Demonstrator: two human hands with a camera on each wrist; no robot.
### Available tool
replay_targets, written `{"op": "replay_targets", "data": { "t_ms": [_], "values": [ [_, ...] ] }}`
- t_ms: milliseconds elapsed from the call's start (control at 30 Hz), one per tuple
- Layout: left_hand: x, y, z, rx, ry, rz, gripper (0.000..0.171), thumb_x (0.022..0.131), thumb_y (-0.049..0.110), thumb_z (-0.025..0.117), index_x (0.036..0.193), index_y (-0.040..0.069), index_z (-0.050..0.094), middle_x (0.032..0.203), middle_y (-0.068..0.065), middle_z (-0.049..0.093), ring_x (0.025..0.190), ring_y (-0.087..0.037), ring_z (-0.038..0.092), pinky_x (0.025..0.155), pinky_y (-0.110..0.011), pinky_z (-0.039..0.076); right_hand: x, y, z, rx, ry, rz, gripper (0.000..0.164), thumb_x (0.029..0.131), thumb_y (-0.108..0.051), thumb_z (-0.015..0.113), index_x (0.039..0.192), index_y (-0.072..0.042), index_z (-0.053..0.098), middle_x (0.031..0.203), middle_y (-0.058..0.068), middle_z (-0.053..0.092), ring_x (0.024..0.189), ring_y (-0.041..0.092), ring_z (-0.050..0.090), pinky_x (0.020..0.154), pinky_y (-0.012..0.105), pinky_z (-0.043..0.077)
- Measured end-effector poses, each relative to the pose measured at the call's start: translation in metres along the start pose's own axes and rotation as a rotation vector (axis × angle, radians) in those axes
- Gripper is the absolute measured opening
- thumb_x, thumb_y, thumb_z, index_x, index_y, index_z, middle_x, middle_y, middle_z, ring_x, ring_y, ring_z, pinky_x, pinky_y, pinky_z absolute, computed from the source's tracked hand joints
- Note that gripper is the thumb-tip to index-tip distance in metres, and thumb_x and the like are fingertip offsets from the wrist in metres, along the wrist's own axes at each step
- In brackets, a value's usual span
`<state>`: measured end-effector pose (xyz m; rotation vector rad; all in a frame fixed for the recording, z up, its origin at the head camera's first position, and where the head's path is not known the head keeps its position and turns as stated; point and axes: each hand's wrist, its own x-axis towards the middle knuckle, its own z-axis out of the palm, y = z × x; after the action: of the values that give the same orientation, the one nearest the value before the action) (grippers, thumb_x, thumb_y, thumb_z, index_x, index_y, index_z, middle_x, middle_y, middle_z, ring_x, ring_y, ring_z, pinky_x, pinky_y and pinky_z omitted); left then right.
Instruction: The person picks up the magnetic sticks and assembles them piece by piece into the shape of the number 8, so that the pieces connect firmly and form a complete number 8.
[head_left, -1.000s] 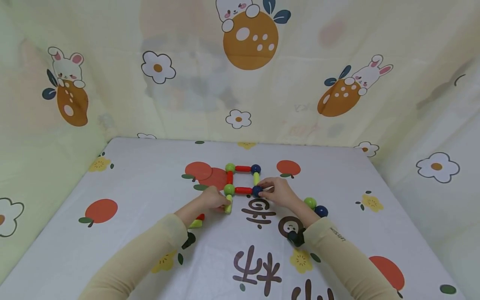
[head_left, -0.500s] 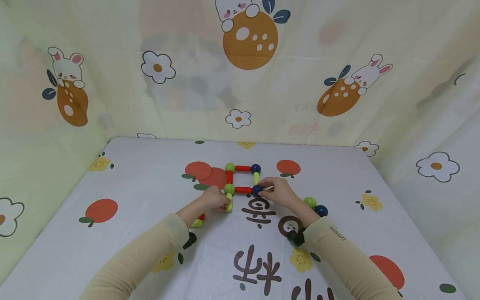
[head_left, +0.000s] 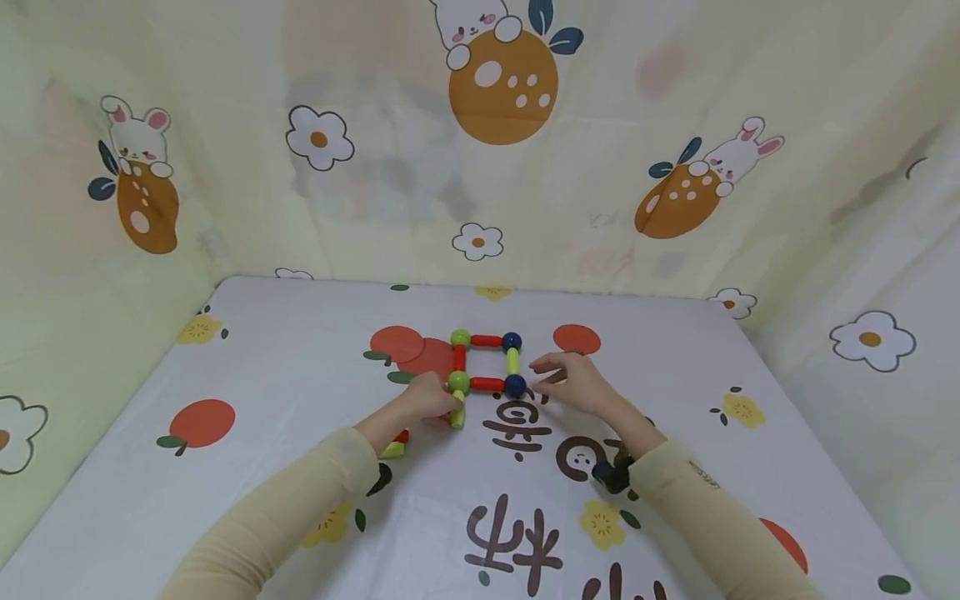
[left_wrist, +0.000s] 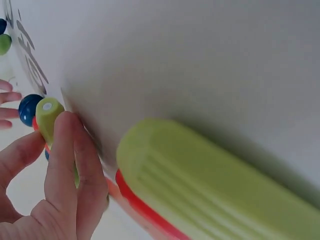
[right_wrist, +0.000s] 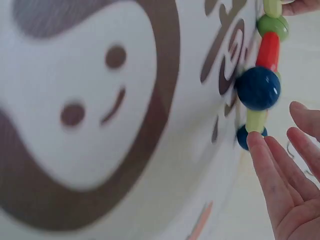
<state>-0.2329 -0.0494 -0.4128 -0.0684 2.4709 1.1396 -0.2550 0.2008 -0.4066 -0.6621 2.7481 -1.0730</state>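
A square of rods and balls lies on the table. Its near-left green ball [head_left: 458, 382] joins a light-green rod [head_left: 457, 413] that points toward me. My left hand [head_left: 426, 397] pinches that rod between thumb and fingers; the left wrist view shows its pale end face [left_wrist: 47, 106]. Red rods [head_left: 487, 384] make up the near, far and left sides, and a yellow-green rod [head_left: 513, 362] the right side. Blue balls [head_left: 515, 386] sit at both right corners. Beside the nearer one, my right hand [head_left: 573, 383] is held with fingers spread, gripping nothing.
Under my left wrist lie a loose yellow-green rod [head_left: 393, 450] and a red rod [head_left: 402, 436]. A loose blue ball [left_wrist: 2, 26] and green ball [left_wrist: 4, 44] show at the left wrist view's edge; my right arm hides them in the head view. Printed curtains [head_left: 375, 200] surround the table.
My right hand has let go of the near-right blue ball and moved slightly right, its fingers opening. The left hand keeps its pinch on the light-green rod, nearly unmoved.
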Motion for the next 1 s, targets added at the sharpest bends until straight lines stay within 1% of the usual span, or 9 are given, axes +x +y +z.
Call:
{"op": "replay_targets", "data": {
  "t_ms": [100, 200, 300, 433, 533, 633, 767, 867, 1000],
  "values": [
    [0.001, 0.003, 0.000, 0.003, 0.010, 0.004, 0.021, 0.082, 0.015, 0.066, 0.087, 0.000, 0.052, 0.071, -0.010, 0.056, 0.059, -0.019, 0.058, 0.060, -0.024, 0.050, -0.006, 0.007, -0.008, -0.016, 0.020, -0.031, 0.032, 0.080, -0.007, 0.069, 0.109, 0.006, 0.061, 0.105, 0.021, 0.062, 0.089, 0.030, 0.064, 0.076, 0.037, 0.051],
    [0.002, 0.007, -0.002, 0.003, 0.024, 0.014, 0.032, 0.082, 0.015, 0.066, 0.102, -0.001, 0.046, 0.079, -0.011, 0.053, 0.061, -0.020, 0.058, 0.062, -0.027, 0.050, -0.013, 0.013, -0.017, -0.032, 0.035, -0.037, 0.031, 0.080, -0.006, 0.069, 0.107, 0.006, 0.062, 0.104, 0.021, 0.063, 0.088, 0.030, 0.064, 0.077, 0.039, 0.050],
    [0.003, 0.009, -0.003, 0.012, 0.033, 0.025, 0.037, 0.083, 0.016, 0.065, 0.108, -0.001, 0.045, 0.084, -0.012, 0.052, 0.065, -0.020, 0.056, 0.063, -0.028, 0.049, -0.021, 0.016, -0.026, -0.058, 0.033, -0.024, 0.030, 0.080, -0.007, 0.069, 0.106, 0.006, 0.062, 0.104, 0.021, 0.062, 0.090, 0.032, 0.063, 0.078, 0.042, 0.050],
    [0.005, 0.012, -0.005, 0.059, 0.051, 0.042, 0.031, 0.082, 0.016, 0.066, 0.102, 0.001, 0.047, 0.085, -0.010, 0.051, 0.071, -0.019, 0.054, 0.061, -0.026, 0.047, -0.030, 0.022, -0.037, -0.088, 0.018, 0.021, 0.032, 0.080, -0.009, 0.069, 0.107, 0.006, 0.061, 0.106, 0.020, 0.062, 0.093, 0.033, 0.061, 0.080, 0.044, 0.048],
    [0.008, 0.013, -0.007, 0.116, 0.075, 0.065, 0.031, 0.081, 0.016, 0.067, 0.101, 0.002, 0.048, 0.085, -0.009, 0.052, 0.075, -0.019, 0.052, 0.062, -0.027, 0.046, -0.036, 0.025, -0.044, -0.097, -0.001, 0.056, 0.034, 0.081, -0.012, 0.070, 0.108, 0.005, 0.061, 0.108, 0.021, 0.061, 0.096, 0.034, 0.060, 0.082, 0.045, 0.047],
    [0.013, 0.012, -0.009, 0.174, 0.101, 0.115, 0.033, 0.080, 0.016, 0.068, 0.106, 0.002, 0.052, 0.092, -0.009, 0.055, 0.082, -0.021, 0.052, 0.068, -0.030, 0.048, -0.043, 0.027, -0.052, -0.108, -0.035, 0.066, 0.036, 0.080, -0.014, 0.070, 0.109, 0.005, 0.061, 0.109, 0.022, 0.060, 0.098, 0.037, 0.058, 0.081, 0.046, 0.047],
    [0.020, 0.013, -0.011, 0.245, 0.118, 0.205, 0.033, 0.080, 0.014, 0.070, 0.109, 0.004, 0.058, 0.098, -0.009, 0.058, 0.086, -0.021, 0.051, 0.070, -0.029, 0.048, -0.050, 0.033, -0.060, -0.128, -0.084, 0.097, 0.039, 0.078, -0.017, 0.072, 0.109, 0.004, 0.061, 0.109, 0.022, 0.060, 0.099, 0.038, 0.057, 0.079, 0.043, 0.049],
    [0.023, 0.014, -0.011, 0.260, 0.113, 0.240, 0.029, 0.080, 0.013, 0.070, 0.108, 0.006, 0.063, 0.099, -0.008, 0.059, 0.086, -0.021, 0.051, 0.066, -0.025, 0.047, -0.053, 0.037, -0.065, -0.127, -0.122, 0.134, 0.040, 0.076, -0.016, 0.073, 0.108, 0.004, 0.062, 0.108, 0.021, 0.060, 0.098, 0.037, 0.057, 0.078, 0.041, 0.050],
    [0.025, 0.014, -0.009, 0.240, 0.108, 0.237, 0.028, 0.081, 0.013, 0.070, 0.107, 0.007, 0.066, 0.105, -0.008, 0.059, 0.088, -0.020, 0.050, 0.065, -0.022, 0.047, -0.056, 0.038, -0.069, -0.112, -0.171, 0.190, 0.037, 0.074, -0.013, 0.075, 0.105, 0.004, 0.062, 0.103, 0.020, 0.062, 0.092, 0.034, 0.060, 0.075, 0.039, 0.051]
  ]
}}
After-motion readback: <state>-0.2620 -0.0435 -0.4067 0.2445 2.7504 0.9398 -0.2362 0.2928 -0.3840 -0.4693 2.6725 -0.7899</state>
